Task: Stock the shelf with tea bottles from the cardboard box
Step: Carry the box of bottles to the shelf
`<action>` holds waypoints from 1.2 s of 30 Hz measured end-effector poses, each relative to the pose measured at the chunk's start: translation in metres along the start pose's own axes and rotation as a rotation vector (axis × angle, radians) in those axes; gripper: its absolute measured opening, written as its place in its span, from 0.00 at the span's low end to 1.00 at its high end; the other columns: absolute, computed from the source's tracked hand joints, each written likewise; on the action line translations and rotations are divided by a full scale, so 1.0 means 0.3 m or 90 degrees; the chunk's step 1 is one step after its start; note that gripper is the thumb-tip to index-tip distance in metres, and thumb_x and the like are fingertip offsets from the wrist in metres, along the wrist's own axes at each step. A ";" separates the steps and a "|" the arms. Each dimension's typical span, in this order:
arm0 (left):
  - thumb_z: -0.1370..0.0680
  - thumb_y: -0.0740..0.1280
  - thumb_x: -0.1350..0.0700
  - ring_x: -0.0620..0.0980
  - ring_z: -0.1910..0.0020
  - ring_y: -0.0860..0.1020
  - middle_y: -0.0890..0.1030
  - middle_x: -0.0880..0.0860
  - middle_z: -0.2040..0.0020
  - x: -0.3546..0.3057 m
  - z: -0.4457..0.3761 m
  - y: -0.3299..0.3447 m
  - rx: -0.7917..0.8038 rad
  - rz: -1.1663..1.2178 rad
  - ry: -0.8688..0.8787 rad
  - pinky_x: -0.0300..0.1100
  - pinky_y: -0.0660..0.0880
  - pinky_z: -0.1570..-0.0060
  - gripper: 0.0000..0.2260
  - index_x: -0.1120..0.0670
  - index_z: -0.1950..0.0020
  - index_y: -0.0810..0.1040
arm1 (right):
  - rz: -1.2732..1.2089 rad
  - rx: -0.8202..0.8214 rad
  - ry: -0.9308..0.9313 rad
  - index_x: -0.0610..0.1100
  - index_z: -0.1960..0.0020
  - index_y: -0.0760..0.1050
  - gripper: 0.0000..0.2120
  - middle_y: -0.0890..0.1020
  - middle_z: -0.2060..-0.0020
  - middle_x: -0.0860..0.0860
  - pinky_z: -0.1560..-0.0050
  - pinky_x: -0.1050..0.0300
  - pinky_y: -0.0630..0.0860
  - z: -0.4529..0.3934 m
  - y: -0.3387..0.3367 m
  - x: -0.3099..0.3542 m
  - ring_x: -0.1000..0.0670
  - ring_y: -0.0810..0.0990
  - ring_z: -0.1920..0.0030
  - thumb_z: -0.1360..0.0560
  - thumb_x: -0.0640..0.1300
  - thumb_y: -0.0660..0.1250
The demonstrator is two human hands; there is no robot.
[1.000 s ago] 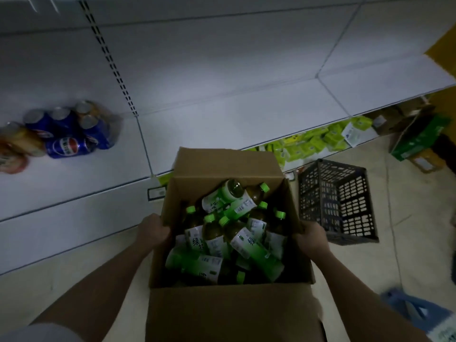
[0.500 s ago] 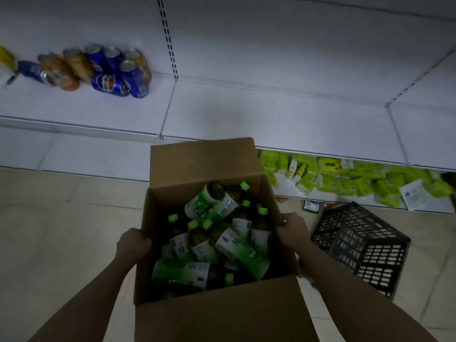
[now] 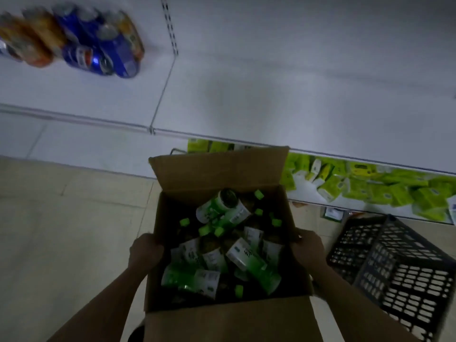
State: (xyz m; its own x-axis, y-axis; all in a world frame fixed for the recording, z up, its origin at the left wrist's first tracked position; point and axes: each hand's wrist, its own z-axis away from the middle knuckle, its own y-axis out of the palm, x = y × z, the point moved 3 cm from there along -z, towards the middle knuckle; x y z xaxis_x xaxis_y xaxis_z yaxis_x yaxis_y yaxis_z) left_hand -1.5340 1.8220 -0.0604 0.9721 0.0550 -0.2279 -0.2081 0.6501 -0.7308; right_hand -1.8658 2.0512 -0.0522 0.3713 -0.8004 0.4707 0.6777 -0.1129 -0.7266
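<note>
Hands, left hand [image 3: 145, 253] and right hand [image 3: 307, 248], clamp the cardboard box [image 3: 222, 319] sides; I'd lower it level beside the shelf [image 3: 246, 99], so tea bottles [image 3: 249, 260] stay put.

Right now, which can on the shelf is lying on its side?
The blue can at the front of the group of cans; its side label faces up, while the others stand upright.

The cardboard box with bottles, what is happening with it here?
A person holds the open cardboard box by its two sides, left hand on the left wall and right hand on the right wall. Inside lie tea bottles with green caps and labels, jumbled, not upright. The white shelf ahead holds only some drink cans at its left end. No tea bottle stands on it yet. A dark plastic crate sits on the floor to the right.
</note>
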 end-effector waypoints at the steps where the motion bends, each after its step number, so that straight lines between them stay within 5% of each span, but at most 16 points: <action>1: 0.28 0.67 0.63 0.54 0.64 0.75 0.77 0.56 0.64 0.002 -0.027 0.060 -0.010 0.008 -0.012 0.40 0.69 0.65 0.02 0.61 0.58 0.78 | 0.002 0.000 -0.013 0.42 0.42 0.82 0.24 0.85 0.53 0.38 0.66 0.61 0.66 -0.056 0.038 -0.039 0.37 0.83 0.55 0.33 0.46 0.58; 5: 0.28 0.68 0.62 0.53 0.67 0.76 0.79 0.56 0.66 0.029 -0.152 0.327 -0.025 0.009 -0.038 0.38 0.67 0.72 0.03 0.61 0.59 0.79 | 0.013 0.009 -0.033 0.43 0.45 0.82 0.23 0.84 0.59 0.40 0.70 0.69 0.61 -0.238 0.170 -0.208 0.40 0.81 0.61 0.33 0.48 0.57; 8: 0.28 0.70 0.60 0.50 0.71 0.75 0.77 0.54 0.69 0.021 -0.261 0.496 -0.021 -0.004 -0.048 0.36 0.65 0.75 0.04 0.61 0.60 0.79 | 0.023 0.012 -0.023 0.41 0.49 0.83 0.19 0.80 0.66 0.44 0.71 0.64 0.63 -0.357 0.265 -0.344 0.49 0.74 0.70 0.31 0.48 0.59; 14: 0.30 0.70 0.56 0.49 0.71 0.78 0.78 0.49 0.70 0.013 -0.427 0.729 0.011 -0.035 -0.053 0.39 0.74 0.69 0.06 0.51 0.65 0.75 | 0.008 0.016 0.051 0.38 0.48 0.83 0.12 0.83 0.60 0.39 0.62 0.57 0.68 -0.462 0.410 -0.568 0.46 0.76 0.64 0.27 0.42 0.65; 17: 0.27 0.69 0.59 0.46 0.71 0.76 0.77 0.49 0.70 -0.003 -0.500 0.792 0.033 -0.033 -0.038 0.38 0.70 0.71 0.03 0.57 0.60 0.79 | 0.021 0.026 0.080 0.36 0.50 0.82 0.10 0.79 0.65 0.43 0.67 0.61 0.66 -0.497 0.452 -0.615 0.52 0.73 0.68 0.26 0.38 0.65; 21: 0.26 0.67 0.61 0.49 0.69 0.77 0.77 0.51 0.67 -0.035 -0.588 0.824 0.041 -0.044 -0.027 0.38 0.71 0.71 0.05 0.61 0.52 0.80 | 0.004 0.026 0.124 0.36 0.43 0.81 0.13 0.79 0.64 0.43 0.59 0.51 0.76 -0.547 0.497 -0.627 0.42 0.78 0.63 0.27 0.32 0.65; 24: 0.26 0.67 0.63 0.53 0.64 0.80 0.80 0.55 0.61 -0.066 -0.669 0.827 0.043 -0.033 -0.028 0.41 0.76 0.65 0.08 0.62 0.48 0.80 | -0.016 0.001 0.131 0.37 0.38 0.78 0.18 0.81 0.59 0.41 0.63 0.56 0.73 -0.600 0.537 -0.631 0.45 0.76 0.64 0.27 0.31 0.65; 28: 0.25 0.67 0.63 0.45 0.71 0.75 0.77 0.51 0.67 -0.082 -0.782 0.842 0.014 -0.024 -0.007 0.36 0.69 0.74 0.04 0.63 0.52 0.80 | -0.064 -0.017 0.148 0.39 0.35 0.76 0.19 0.84 0.51 0.39 0.58 0.53 0.77 -0.678 0.603 -0.637 0.45 0.78 0.62 0.25 0.32 0.64; 33: 0.23 0.65 0.64 0.45 0.72 0.74 0.76 0.51 0.68 -0.114 -0.934 0.900 -0.011 -0.021 0.030 0.34 0.66 0.74 0.04 0.62 0.55 0.80 | -0.113 -0.061 0.175 0.39 0.42 0.79 0.12 0.80 0.62 0.50 0.65 0.63 0.69 -0.793 0.731 -0.662 0.48 0.78 0.61 0.23 0.34 0.63; 36: 0.23 0.66 0.61 0.48 0.67 0.77 0.82 0.55 0.60 -0.092 -1.016 0.957 -0.024 0.004 0.045 0.37 0.71 0.68 0.05 0.61 0.51 0.80 | -0.141 -0.082 0.213 0.44 0.41 0.79 0.13 0.83 0.58 0.48 0.54 0.50 0.80 -0.807 0.863 -0.699 0.44 0.82 0.54 0.23 0.37 0.63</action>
State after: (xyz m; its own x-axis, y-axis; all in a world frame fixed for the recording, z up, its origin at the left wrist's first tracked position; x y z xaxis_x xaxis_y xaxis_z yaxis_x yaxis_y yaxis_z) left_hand -1.6534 1.7762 -0.4601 0.9609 0.0048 -0.2767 -0.2197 0.6211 -0.7523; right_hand -1.9218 2.0473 -0.4603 -0.0151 -0.8934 0.4490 0.6251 -0.3589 -0.6931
